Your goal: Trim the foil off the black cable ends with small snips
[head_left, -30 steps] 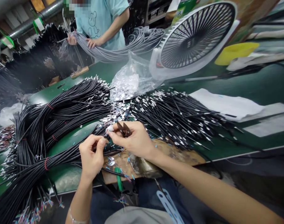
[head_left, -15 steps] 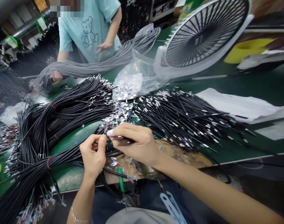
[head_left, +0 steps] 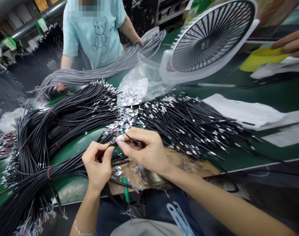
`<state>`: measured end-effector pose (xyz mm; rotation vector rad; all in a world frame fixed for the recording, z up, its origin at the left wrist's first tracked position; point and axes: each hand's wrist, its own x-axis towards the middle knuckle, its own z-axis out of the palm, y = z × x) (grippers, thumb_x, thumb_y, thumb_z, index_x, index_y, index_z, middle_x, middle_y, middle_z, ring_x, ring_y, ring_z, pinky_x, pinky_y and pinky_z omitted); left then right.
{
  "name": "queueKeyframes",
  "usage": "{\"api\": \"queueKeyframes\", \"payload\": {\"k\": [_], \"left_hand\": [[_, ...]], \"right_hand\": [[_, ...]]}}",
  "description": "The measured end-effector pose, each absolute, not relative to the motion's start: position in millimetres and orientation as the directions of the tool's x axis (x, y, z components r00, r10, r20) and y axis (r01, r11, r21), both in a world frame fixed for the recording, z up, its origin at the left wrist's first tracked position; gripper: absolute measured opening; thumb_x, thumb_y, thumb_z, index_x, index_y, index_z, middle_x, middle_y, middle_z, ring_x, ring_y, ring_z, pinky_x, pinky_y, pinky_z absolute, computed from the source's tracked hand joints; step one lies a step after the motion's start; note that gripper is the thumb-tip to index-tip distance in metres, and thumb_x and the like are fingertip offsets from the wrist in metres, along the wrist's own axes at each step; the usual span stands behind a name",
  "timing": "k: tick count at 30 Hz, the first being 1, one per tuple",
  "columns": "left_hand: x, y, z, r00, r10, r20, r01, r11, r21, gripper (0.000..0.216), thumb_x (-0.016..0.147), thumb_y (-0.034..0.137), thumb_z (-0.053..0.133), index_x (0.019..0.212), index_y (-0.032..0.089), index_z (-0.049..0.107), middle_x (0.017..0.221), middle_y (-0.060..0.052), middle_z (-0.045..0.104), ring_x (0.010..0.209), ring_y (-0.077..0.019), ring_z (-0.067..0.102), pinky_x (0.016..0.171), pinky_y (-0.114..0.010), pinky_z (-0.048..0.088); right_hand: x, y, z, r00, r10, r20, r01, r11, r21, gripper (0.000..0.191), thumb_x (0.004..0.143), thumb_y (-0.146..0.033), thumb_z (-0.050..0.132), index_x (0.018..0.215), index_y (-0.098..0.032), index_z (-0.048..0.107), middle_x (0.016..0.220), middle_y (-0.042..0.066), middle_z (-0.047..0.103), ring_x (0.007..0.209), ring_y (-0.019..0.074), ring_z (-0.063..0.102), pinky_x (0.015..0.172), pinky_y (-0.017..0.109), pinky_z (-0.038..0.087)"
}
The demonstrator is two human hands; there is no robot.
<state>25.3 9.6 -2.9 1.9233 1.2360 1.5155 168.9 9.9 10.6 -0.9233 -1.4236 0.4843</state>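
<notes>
My left hand (head_left: 99,164) pinches the end of a black cable (head_left: 110,144) between thumb and forefinger. Thin coloured wires (head_left: 114,140) stick out of that end. Close beside it, my right hand (head_left: 146,149) has its thumb and forefinger closed on the wires; a white wrapping (head_left: 120,138) covers a fingertip. A dark slim tool (head_left: 137,143) lies within the right hand, its kind mostly hidden by the fingers. Bundled black cables (head_left: 73,160), tied with red bands, stretch away to the left. Foil scraps and wire ends (head_left: 124,119) are heaped just beyond my hands.
Loose black cables (head_left: 188,124) are piled at right. Behind stand a clear plastic bag (head_left: 134,88) and a white fan (head_left: 213,39). Across the table a person (head_left: 95,42) handles grey cables (head_left: 97,70). Another hand (head_left: 293,42) is at far right, by a yellow object (head_left: 262,59). A worn board (head_left: 188,164) lies nearest me.
My right fingers have shifted slightly on the wires, and the dark tool has tilted. The person opposite has moved an arm onto the grey cables. Another hand has come clearly into view at right.
</notes>
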Motion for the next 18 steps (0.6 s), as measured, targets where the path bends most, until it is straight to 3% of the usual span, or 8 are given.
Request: {"api": "queueKeyframes", "payload": {"k": [15, 18], "left_hand": [[24.6, 9.2, -1.9, 0.055, 0.851, 0.522, 0.387, -0.501, 0.774, 0.014, 0.080, 0.022, 0.063, 0.066, 0.017, 0.060, 0.060, 0.004, 0.056, 0.054, -0.0080, 0.050, 0.051, -0.018, 0.040], [25.5, 9.1, -2.8, 0.059, 0.849, 0.525, 0.389, -0.504, 0.771, 0.015, 0.080, 0.021, 0.063, 0.066, 0.017, 0.060, 0.060, 0.004, 0.055, 0.054, -0.0078, 0.049, 0.051, -0.018, 0.039]], "right_hand": [[167.3, 9.9, 5.7, 0.103, 0.720, 0.686, 0.262, 0.646, -0.717, 0.015, 0.074, -0.011, 0.055, 0.065, -0.012, 0.067, 0.056, 0.002, 0.059, 0.044, 0.0070, 0.044, 0.042, 0.020, 0.035], [167.6, 10.7, 7.8, 0.121, 0.748, 0.653, 0.241, 0.616, -0.750, 0.014, 0.072, -0.013, 0.055, 0.064, -0.013, 0.066, 0.056, 0.001, 0.058, 0.045, 0.0071, 0.043, 0.042, 0.020, 0.034]]}}
